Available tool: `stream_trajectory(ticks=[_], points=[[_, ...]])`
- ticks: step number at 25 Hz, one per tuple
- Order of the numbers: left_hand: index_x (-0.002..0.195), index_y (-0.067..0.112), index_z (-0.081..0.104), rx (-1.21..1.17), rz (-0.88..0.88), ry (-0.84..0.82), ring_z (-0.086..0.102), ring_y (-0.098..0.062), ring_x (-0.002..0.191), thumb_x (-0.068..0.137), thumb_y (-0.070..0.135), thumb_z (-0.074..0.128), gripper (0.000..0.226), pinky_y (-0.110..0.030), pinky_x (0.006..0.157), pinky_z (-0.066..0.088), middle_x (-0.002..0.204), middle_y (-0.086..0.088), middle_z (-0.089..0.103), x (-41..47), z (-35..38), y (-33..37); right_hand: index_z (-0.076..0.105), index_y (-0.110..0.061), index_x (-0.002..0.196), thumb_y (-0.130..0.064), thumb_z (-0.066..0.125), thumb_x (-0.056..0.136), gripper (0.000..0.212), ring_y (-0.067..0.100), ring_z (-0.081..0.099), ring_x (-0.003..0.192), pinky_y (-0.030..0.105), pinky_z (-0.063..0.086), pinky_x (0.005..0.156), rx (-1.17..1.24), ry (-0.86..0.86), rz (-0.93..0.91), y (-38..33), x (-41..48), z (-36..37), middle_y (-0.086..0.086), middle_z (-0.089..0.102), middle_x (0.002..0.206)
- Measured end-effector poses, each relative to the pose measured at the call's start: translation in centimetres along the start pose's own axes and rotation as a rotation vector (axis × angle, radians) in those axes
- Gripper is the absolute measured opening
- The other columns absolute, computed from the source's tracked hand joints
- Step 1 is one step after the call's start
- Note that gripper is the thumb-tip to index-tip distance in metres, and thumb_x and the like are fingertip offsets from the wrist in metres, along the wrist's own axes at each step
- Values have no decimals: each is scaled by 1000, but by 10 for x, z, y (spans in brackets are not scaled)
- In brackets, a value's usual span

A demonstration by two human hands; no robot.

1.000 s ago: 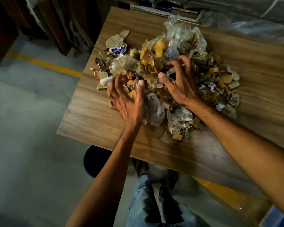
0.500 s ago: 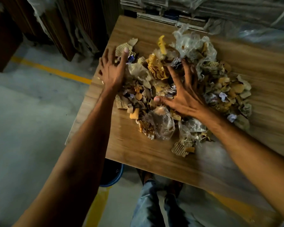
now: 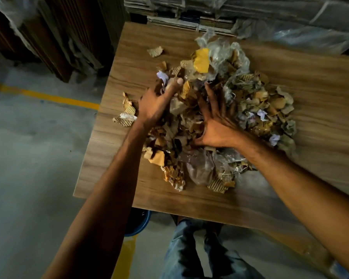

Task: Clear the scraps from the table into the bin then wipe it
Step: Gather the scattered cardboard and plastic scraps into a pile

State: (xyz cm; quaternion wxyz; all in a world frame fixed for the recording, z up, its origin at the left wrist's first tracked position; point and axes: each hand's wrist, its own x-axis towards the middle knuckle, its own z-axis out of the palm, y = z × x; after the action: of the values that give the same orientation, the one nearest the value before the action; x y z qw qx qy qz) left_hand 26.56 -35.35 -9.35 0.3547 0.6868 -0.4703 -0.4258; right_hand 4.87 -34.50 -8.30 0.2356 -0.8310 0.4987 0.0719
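Just left of the left hand [image 3: 155, 103], a few cardboard bits [image 3: 126, 115] lie apart from the heap, left behind as that hand has swept in from the heap's left edge toward its middle. Its fingers dig into the scraps [image 3: 256, 101], curled and blurred; whether they grasp a clump I cannot tell. Beside them, the right hand [image 3: 218, 121] has stayed flat on the heap, fingers spread and released, pressing paper and plastic down. Most scraps lie right of and beyond those fingers on the surface [image 3: 189, 200]. The bin [image 3: 138, 224] stands on the floor under the near edge, behind both wrists. The heap is being bunched for a lift, I judge; the binning and wiping are yet to come.
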Motion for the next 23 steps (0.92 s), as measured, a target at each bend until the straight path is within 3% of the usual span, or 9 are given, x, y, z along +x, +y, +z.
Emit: stream_trajectory(ticks=[3, 6, 9, 12, 15, 17, 20, 23], points=[[112, 30, 67, 120, 44, 70, 64, -16, 113, 81, 86, 54, 65, -51, 107, 46, 115, 9, 71, -13, 18, -10, -17, -28, 161, -75, 81, 57, 151, 40, -10, 156, 81, 8, 113, 57, 152, 8, -1, 0, 11, 3, -28, 168], [123, 26, 63, 267, 126, 92, 53, -23, 128, 85, 78, 46, 66, -47, 115, 31, 131, 2, 63, -23, 31, -21, -14, -25, 161, -75, 79, 59, 147, 35, -6, 158, 81, 12, 112, 44, 280, 20, -2, 5, 17, 9, -23, 169], [137, 18, 55, 291, 164, 32, 49, -25, 130, 82, 66, 37, 76, -46, 115, 23, 135, -7, 59, -22, 36, -21, -12, -33, 161, -72, 82, 59, 144, 42, -2, 157, 81, 17, 111, -67, 217, -20, -4, 8, 9, 17, -19, 168], [129, 10, 53, 278, 168, -40, 49, -26, 120, 79, 62, 32, 75, -42, 110, 26, 123, -10, 58, -21, 39, -20, -16, -37, 160, -69, 84, 62, 143, 47, 8, 155, 76, 14, 115, -136, 74, 13, -9, 16, -2, 22, -14, 168], [118, 8, 58, 330, 155, -120, 43, -25, 117, 81, 68, 27, 77, -40, 107, 26, 119, -11, 55, -21, 41, -16, -13, -38, 160, -68, 80, 69, 134, 43, 14, 154, 72, 14, 118, -170, 37, 42, -7, 23, -2, 16, -13, 170], [114, 11, 60, 335, 139, -111, 42, -24, 118, 88, 74, 24, 77, -39, 108, 24, 116, -7, 56, -22, 44, -14, -5, -43, 160, -66, 75, 75, 119, 40, 23, 152, 68, 21, 118, -155, 102, 38, -5, 25, 1, 11, -5, 171], [120, 10, 59, 388, 189, -89, 45, -27, 120, 94, 75, 17, 82, -36, 106, 25, 119, -9, 56, -25, 48, -16, 4, -51, 155, -62, 70, 79, 101, 40, 45, 139, 65, 34, 111, -116, 252, 11, -5, 24, 9, 8, 15, 169], [130, 10, 54, 375, 190, -94, 48, -27, 122, 93, 80, 13, 89, -33, 100, 25, 123, -10, 57, -24, 48, -17, 18, -45, 156, -57, 63, 84, 86, 39, 53, 129, 63, 38, 107, -100, 317, -18, -5, 26, 8, 3, 25, 164]])
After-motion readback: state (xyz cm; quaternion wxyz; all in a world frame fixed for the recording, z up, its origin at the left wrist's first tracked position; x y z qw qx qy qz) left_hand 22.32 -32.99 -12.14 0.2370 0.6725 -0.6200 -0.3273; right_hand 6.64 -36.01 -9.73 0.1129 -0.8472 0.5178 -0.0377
